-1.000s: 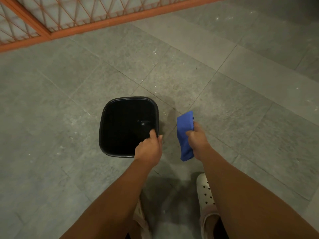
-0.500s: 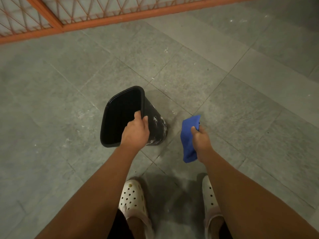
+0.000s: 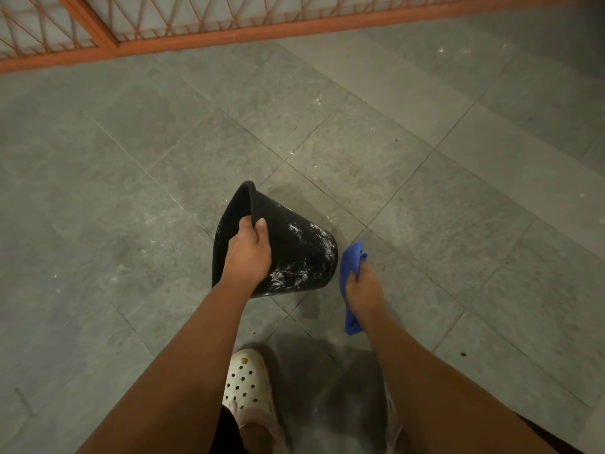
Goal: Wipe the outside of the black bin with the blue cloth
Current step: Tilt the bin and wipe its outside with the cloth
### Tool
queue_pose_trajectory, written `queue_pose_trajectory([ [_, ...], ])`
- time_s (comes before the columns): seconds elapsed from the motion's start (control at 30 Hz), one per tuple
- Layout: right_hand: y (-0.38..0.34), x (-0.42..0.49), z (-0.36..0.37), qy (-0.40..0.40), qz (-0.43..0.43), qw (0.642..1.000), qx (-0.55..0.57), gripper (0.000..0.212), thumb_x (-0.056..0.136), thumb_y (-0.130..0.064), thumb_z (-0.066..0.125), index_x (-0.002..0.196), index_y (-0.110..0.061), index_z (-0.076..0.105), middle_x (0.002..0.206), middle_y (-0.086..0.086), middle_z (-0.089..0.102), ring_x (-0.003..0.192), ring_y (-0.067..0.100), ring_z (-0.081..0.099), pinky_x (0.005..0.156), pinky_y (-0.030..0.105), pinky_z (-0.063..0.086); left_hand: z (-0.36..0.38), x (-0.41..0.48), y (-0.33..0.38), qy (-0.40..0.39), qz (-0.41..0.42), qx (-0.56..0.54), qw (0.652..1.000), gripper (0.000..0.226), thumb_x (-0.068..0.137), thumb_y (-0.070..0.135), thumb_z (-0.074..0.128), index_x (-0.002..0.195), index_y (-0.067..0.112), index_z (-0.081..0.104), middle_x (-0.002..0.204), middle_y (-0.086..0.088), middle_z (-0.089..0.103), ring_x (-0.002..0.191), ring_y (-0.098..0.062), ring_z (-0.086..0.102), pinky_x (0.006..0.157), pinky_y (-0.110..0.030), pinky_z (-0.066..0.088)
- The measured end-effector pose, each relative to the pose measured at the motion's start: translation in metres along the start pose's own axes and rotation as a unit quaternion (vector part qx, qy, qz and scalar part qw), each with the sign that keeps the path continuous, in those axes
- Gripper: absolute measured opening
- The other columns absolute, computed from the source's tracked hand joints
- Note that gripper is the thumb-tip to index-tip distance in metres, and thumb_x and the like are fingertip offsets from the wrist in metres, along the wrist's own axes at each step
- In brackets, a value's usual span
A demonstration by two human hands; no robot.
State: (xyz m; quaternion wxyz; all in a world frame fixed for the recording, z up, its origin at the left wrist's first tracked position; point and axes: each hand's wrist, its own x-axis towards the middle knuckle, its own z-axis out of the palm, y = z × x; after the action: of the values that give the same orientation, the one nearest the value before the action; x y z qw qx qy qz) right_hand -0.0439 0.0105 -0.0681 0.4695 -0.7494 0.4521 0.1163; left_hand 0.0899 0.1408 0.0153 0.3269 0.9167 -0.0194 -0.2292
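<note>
On a grey tiled floor (image 3: pixel 131 191), the left hand (image 3: pixel 247 253) grips the rim of a black plastic bin (image 3: pixel 301 247), tipping it sideways to expose its white-smeared outer wall. The right hand (image 3: pixel 361 288), closed around a bunched blue cloth (image 3: pixel 350 267), hovers just beside the bin's base, seemingly ready to wipe.

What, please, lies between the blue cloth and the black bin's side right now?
Nothing: in the head view only a narrow strip of bare floor separates the cloth from the bin.
</note>
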Motion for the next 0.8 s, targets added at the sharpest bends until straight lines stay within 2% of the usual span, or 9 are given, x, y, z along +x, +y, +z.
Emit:
queue_pose_trajectory([
  [0.1, -0.007, -0.004, 0.008, -0.017, -0.013, 1.000, 0.012, 0.030, 0.097, -0.013, 0.037, 0.122, -0.002, 0.049, 0.099, 0.016, 0.058, 0.088, 0.026, 0.055, 0.070, 0.024, 0.031, -0.003, 0.004, -0.002, -0.005, -0.004, 0.002, 1.000, 0.039, 0.104, 0.033, 0.027, 0.130, 0.008, 0.043, 0.089, -0.001, 0.054, 0.079, -0.016, 0.054, 0.073, -0.033, 0.041],
  [0.17, -0.008, -0.004, 0.016, -0.023, -0.032, 0.999, 0.026, 0.031, 0.097, -0.015, 0.038, 0.125, -0.006, 0.048, 0.110, 0.015, 0.057, 0.095, 0.024, 0.053, 0.074, 0.022, 0.033, -0.003, 0.004, -0.003, 0.001, -0.002, -0.004, 1.000, 0.043, 0.104, 0.031, 0.026, 0.141, 0.013, 0.036, 0.098, -0.003, 0.057, 0.091, -0.022, 0.057, 0.082, -0.036, 0.046],
  [0.23, -0.007, -0.002, 0.027, -0.023, -0.063, 0.997, 0.039, 0.038, 0.098, -0.018, 0.038, 0.135, -0.013, 0.039, 0.138, 0.015, 0.043, 0.124, 0.029, 0.041, 0.098, 0.034, 0.037, -0.004, 0.004, -0.008, 0.010, 0.002, 0.002, 1.000, 0.046, 0.104, 0.032, 0.026, 0.147, 0.016, 0.030, 0.110, -0.010, 0.061, 0.103, -0.028, 0.059, 0.093, -0.043, 0.047],
  [0.27, -0.008, -0.002, 0.031, -0.025, -0.075, 0.996, 0.040, 0.042, 0.098, -0.021, 0.037, 0.139, -0.015, 0.034, 0.148, 0.012, 0.032, 0.137, 0.030, 0.027, 0.109, 0.040, 0.029, -0.005, 0.005, -0.010, 0.013, 0.002, 0.008, 1.000, 0.047, 0.104, 0.032, 0.025, 0.148, 0.017, 0.028, 0.115, -0.012, 0.061, 0.106, -0.030, 0.059, 0.094, -0.044, 0.046],
  [0.3, -0.007, -0.002, 0.036, -0.028, -0.084, 0.995, 0.039, 0.044, 0.098, -0.024, 0.036, 0.141, -0.019, 0.029, 0.151, 0.010, 0.026, 0.140, 0.030, 0.020, 0.113, 0.044, 0.024, -0.005, 0.006, -0.013, 0.017, -0.001, 0.015, 1.000, 0.048, 0.104, 0.033, 0.025, 0.149, 0.018, 0.026, 0.118, -0.014, 0.061, 0.108, -0.031, 0.059, 0.095, -0.044, 0.046],
  [0.4, -0.006, -0.001, 0.048, 0.000, -0.096, 0.994, 0.051, 0.045, 0.095, -0.031, 0.034, 0.139, -0.030, 0.026, 0.142, 0.014, 0.041, 0.128, 0.036, 0.041, 0.102, 0.053, 0.038, -0.005, 0.007, -0.016, 0.019, -0.002, 0.026, 0.999, 0.049, 0.104, 0.033, 0.024, 0.151, 0.020, 0.023, 0.118, -0.016, 0.061, 0.107, -0.032, 0.059, 0.094, -0.045, 0.046],
  [0.53, -0.005, 0.008, 0.052, 0.034, -0.066, 0.997, 0.036, 0.050, 0.095, -0.011, 0.036, 0.142, -0.025, 0.025, 0.131, 0.019, 0.052, 0.112, 0.035, 0.056, 0.096, 0.049, 0.045, -0.004, 0.005, -0.013, 0.011, 0.023, 0.029, 0.999, 0.049, 0.104, 0.032, 0.025, 0.150, 0.016, 0.026, 0.115, -0.013, 0.063, 0.107, -0.029, 0.060, 0.094, -0.042, 0.047],
  [0.63, -0.003, 0.007, 0.057, 0.050, -0.049, 0.997, 0.033, 0.050, 0.096, -0.010, 0.035, 0.144, -0.020, 0.025, 0.132, 0.022, 0.050, 0.115, 0.037, 0.054, 0.099, 0.049, 0.043, -0.002, 0.000, -0.009, 0.024, 0.032, 0.036, 0.999, 0.048, 0.104, 0.031, 0.025, 0.148, 0.015, 0.029, 0.110, -0.010, 0.064, 0.103, -0.027, 0.062, 0.088, -0.038, 0.048],
  [0.8, -0.004, 0.001, 0.065, 0.073, -0.106, 0.992, 0.000, 0.049, 0.095, -0.004, 0.038, 0.143, -0.010, 0.029, 0.147, 0.015, 0.035, 0.125, 0.038, 0.046, 0.102, 0.047, 0.040, 0.000, 0.002, -0.004, 0.006, 0.052, 0.053, 0.997, 0.043, 0.104, 0.029, 0.026, 0.144, 0.016, 0.035, 0.095, 0.000, 0.057, 0.081, -0.012, 0.051, 0.074, -0.027, 0.042],
])
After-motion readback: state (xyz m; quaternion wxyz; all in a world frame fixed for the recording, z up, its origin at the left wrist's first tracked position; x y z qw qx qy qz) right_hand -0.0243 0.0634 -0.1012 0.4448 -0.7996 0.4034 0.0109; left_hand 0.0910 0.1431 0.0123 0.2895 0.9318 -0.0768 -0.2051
